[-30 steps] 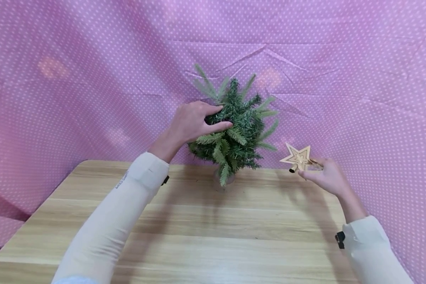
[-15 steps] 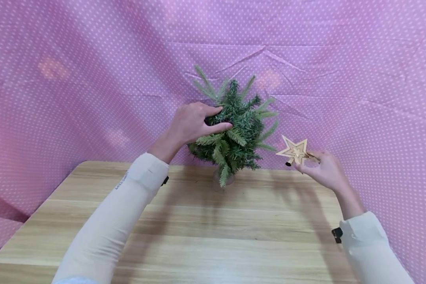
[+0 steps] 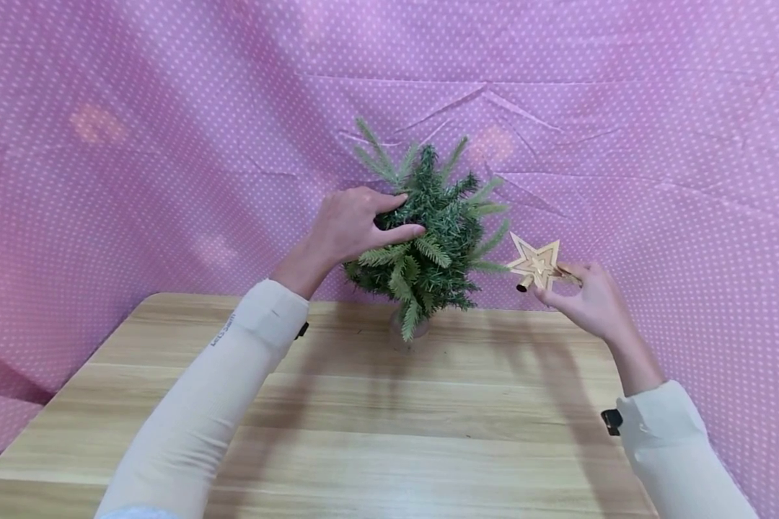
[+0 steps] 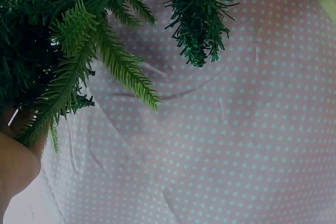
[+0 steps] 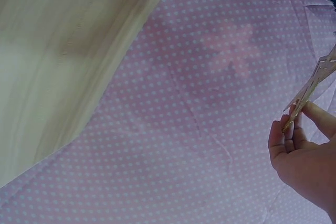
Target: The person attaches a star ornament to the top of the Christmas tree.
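A small artificial Christmas tree (image 3: 448,223) stands at the table's back edge, its base partly covered by lower branches. My left hand (image 3: 350,223) grips it from the left, thumb and forefinger around the upper branches; the other fingertips are hidden in the greenery. Right of the tree, my right hand (image 3: 591,299) pinches a gold star tree topper (image 3: 537,267) between thumb and fingers, held above the table. The topper has a short tube with a dark opening pointing down and left. In the right wrist view, the star (image 5: 312,85) appears nearly edge-on.
The light wooden table (image 3: 389,432) ends just behind the tree. Pink dotted cloth (image 3: 234,130) hangs behind it and along both sides. Long cream sleeves cover both forearms, each with a small dark camera (image 3: 612,422) at the wrist.
My right hand has raised the star topper and brought it slightly left, closer to the tree's right-hand branches. The left hand and the tree have stayed where they were.
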{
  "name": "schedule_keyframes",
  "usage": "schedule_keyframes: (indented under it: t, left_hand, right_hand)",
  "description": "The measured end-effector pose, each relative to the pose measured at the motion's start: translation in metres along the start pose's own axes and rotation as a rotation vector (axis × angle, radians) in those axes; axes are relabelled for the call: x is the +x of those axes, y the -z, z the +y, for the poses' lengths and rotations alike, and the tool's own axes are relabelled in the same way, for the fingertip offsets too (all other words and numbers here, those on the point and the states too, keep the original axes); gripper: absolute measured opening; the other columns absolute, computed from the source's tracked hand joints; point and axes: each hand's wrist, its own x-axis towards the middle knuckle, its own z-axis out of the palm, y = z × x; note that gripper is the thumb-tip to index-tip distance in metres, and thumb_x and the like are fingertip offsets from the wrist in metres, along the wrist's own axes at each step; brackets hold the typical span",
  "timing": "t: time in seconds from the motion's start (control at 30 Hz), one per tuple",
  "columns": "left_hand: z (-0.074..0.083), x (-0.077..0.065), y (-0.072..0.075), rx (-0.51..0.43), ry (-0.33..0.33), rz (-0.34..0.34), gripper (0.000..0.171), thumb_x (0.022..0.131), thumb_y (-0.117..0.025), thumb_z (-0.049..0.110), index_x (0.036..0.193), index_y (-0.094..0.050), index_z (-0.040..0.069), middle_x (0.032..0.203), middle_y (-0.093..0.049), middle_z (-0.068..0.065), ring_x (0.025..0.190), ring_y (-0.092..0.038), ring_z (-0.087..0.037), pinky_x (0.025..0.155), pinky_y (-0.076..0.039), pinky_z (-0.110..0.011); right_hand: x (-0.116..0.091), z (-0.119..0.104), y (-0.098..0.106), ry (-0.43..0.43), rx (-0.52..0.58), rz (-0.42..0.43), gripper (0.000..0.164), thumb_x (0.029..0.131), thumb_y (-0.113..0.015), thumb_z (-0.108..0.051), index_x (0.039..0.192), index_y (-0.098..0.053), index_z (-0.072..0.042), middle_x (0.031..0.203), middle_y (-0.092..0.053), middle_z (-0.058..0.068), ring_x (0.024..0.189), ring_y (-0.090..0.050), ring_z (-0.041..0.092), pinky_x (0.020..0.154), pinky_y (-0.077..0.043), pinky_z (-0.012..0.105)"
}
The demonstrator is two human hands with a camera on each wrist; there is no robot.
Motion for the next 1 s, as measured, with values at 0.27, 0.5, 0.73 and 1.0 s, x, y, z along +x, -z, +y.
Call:
schedule_keyframes:
  t: [0.27, 0.5, 0.73, 1.0]
  left_hand:
    - [-0.001, 0.001, 0.001, 0.008, -0.017, 0.013, 0.068, 0.088, -0.063, 0.069, 0.137, -0.065, 0.022, 0.122, -0.072, -0.007, 0.059, -0.045, -0.017, 0.049, -0.034, -0.031]
    - [-0.001, 0.0, 0.0, 0.004, -0.018, 0.002, 0.068, 0.089, -0.063, 0.069, 0.138, -0.065, 0.021, 0.121, -0.073, -0.008, 0.059, -0.043, -0.016, 0.049, -0.032, -0.03]
    - [-0.003, -0.001, -0.001, -0.003, -0.02, 0.012, 0.067, 0.089, -0.064, 0.068, 0.136, -0.066, 0.021, 0.113, -0.075, -0.008, 0.055, -0.036, -0.015, 0.047, -0.028, -0.029]
    - [-0.003, 0.0, -0.001, 0.002, -0.029, 0.015, 0.066, 0.089, -0.064, 0.068, 0.136, -0.066, 0.021, 0.114, -0.075, -0.008, 0.056, -0.036, -0.015, 0.047, -0.029, -0.029]
  right_hand:
    - [0.007, -0.011, 0.003, -0.002, 0.037, 0.032, 0.072, 0.088, -0.076, -0.043, 0.136, -0.059, 0.009, 0.122, -0.054, 0.033, 0.107, -0.049, 0.043, 0.081, -0.039, 0.053]
    - [0.009, -0.018, 0.005, -0.013, 0.052, 0.032, 0.074, 0.09, -0.074, -0.046, 0.138, -0.057, 0.008, 0.126, -0.053, 0.032, 0.113, -0.048, 0.045, 0.084, -0.039, 0.056]
    - [0.012, -0.023, 0.007, -0.013, 0.085, 0.069, 0.074, 0.089, -0.076, -0.041, 0.137, -0.056, 0.011, 0.122, -0.055, 0.033, 0.109, -0.049, 0.045, 0.083, -0.04, 0.056]
    - [0.018, -0.031, 0.016, 0.001, 0.128, 0.124, 0.07, 0.087, -0.078, -0.036, 0.134, -0.058, 0.011, 0.126, -0.058, 0.033, 0.115, -0.049, 0.046, 0.096, -0.036, 0.065]
